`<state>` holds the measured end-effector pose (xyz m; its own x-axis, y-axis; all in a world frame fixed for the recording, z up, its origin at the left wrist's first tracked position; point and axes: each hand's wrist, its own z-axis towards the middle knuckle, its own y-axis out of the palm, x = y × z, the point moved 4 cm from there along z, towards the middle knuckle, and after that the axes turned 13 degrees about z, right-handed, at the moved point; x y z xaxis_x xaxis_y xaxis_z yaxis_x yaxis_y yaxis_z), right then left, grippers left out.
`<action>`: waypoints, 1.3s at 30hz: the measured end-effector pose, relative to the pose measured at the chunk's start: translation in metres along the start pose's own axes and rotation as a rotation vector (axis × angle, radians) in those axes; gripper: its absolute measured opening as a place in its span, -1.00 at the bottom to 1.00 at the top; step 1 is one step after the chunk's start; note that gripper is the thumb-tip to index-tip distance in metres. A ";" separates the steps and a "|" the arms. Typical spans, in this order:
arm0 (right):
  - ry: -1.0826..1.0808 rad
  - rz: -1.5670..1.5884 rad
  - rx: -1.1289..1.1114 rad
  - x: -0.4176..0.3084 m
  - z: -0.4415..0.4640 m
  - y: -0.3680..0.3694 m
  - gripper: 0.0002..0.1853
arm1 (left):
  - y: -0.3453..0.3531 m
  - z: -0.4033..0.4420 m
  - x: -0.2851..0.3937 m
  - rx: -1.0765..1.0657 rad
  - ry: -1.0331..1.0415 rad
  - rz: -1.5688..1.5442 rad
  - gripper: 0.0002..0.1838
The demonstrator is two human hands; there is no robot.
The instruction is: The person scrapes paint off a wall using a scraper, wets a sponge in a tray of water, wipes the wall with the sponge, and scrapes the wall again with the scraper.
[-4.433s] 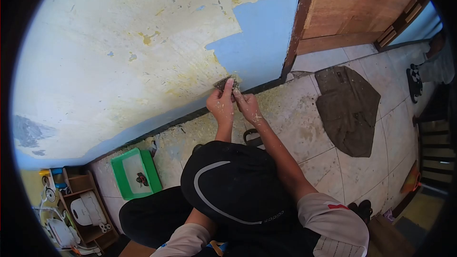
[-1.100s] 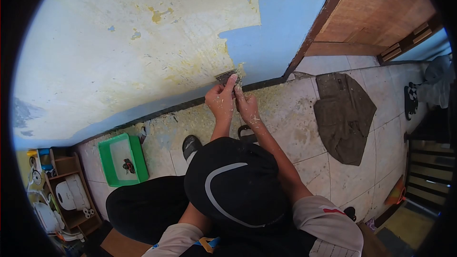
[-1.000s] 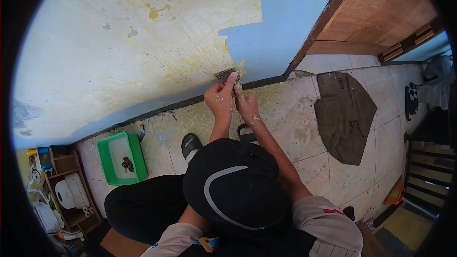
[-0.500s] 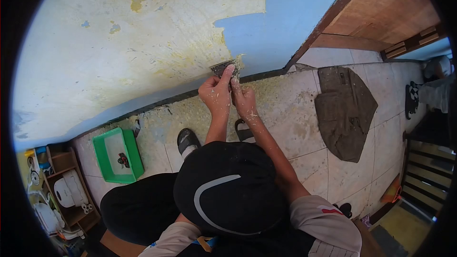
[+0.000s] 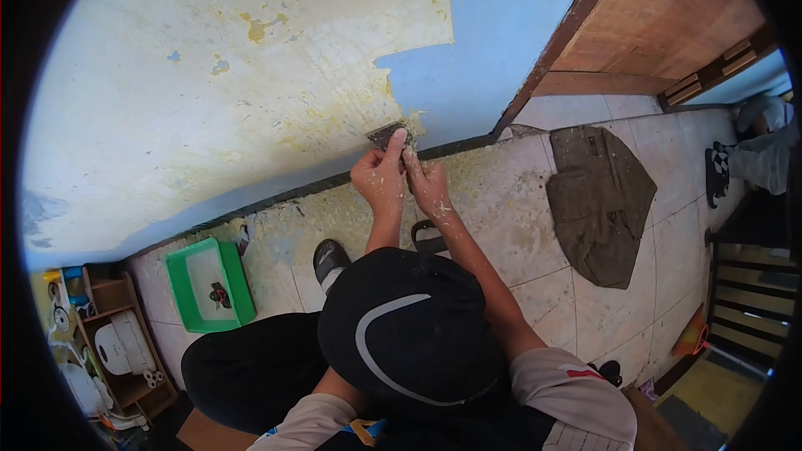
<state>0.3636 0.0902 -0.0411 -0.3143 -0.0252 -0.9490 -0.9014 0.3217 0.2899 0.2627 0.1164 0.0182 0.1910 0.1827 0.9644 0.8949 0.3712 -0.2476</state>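
Both hands are closed on a scraper (image 5: 385, 134) whose flat, dark blade lies against the wall (image 5: 301, 108). My left hand (image 5: 378, 179) has its thumb pressed along the blade. My right hand (image 5: 428, 186) wraps around the handle, which the fingers mostly hide. Pale paint flakes cling to my hands and wrists. Just beyond the blade, ragged cream-yellow paint meets a bare blue patch (image 5: 443, 58). Loose curls of paint gather at the blade's right end.
Paint crumbs litter the floor tiles (image 5: 535, 225) along the wall base. A green tray (image 5: 248, 288) sits left, beside a wooden shelf (image 5: 125, 342). A brown garment (image 5: 601, 209) lies right, near a wooden door (image 5: 660, 17). Another person's leg (image 5: 760, 163) shows far right.
The camera view has tilted slightly, so the wall appears lower in the picture. The scraper has shifted a little up the wall, with both hands still on it.
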 end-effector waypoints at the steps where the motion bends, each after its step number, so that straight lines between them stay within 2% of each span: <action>1: -0.084 -0.009 -0.014 -0.015 -0.001 0.004 -0.36 | -0.002 0.000 0.005 0.003 0.034 -0.027 -0.48; 5: 0.005 0.013 -0.022 0.007 0.001 0.007 -0.34 | -0.005 0.004 0.004 -0.017 0.063 -0.060 -0.46; 7: 0.045 -0.005 -0.012 0.028 -0.008 0.000 -0.33 | -0.011 -0.002 -0.012 0.011 0.005 0.173 -0.43; 11: 0.152 -0.042 0.010 0.040 -0.011 0.000 -0.32 | -0.007 0.004 -0.024 0.008 0.003 0.126 -0.40; 16: 0.110 0.090 0.047 0.034 -0.009 0.007 -0.32 | -0.012 0.000 -0.007 0.005 0.015 0.104 -0.44; 20: 0.105 0.043 0.035 0.009 -0.005 0.012 -0.35 | -0.007 0.002 0.001 -0.002 0.022 -0.005 -0.49; 22: -0.041 0.140 0.012 -0.020 0.006 0.019 -0.40 | -0.008 0.007 0.026 0.002 0.066 -0.008 -0.48; 24: 0.005 0.155 -0.018 -0.008 0.010 0.018 -0.43 | -0.009 0.009 0.034 0.006 0.130 -0.025 -0.48; 27: 0.038 0.132 -0.011 0.009 -0.002 0.013 -0.42 | -0.010 0.004 0.013 -0.033 0.104 -0.039 -0.49; 29: 0.134 0.109 0.019 0.037 -0.005 0.001 -0.40 | -0.006 -0.002 -0.009 0.034 -0.026 0.135 -0.48; 35: 0.186 0.059 0.045 0.038 -0.005 -0.003 -0.40 | 0.001 -0.006 -0.018 0.073 -0.044 0.076 -0.49; 36: 0.178 0.063 0.042 0.024 0.002 0.000 -0.40 | 0.001 -0.002 -0.011 0.075 -0.036 0.072 -0.49; 38: -0.035 -0.016 -0.062 -0.022 0.007 0.008 -0.42 | -0.002 -0.004 0.017 0.112 0.024 -0.120 -0.50; 39: -0.016 -0.019 -0.052 -0.020 0.003 0.008 -0.42 | -0.005 -0.004 0.031 0.092 0.011 -0.158 -0.50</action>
<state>0.3638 0.0961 -0.0203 -0.2923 -0.0154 -0.9562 -0.9216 0.2715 0.2773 0.2662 0.1167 0.0498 0.0558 0.1057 0.9928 0.8734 0.4767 -0.0998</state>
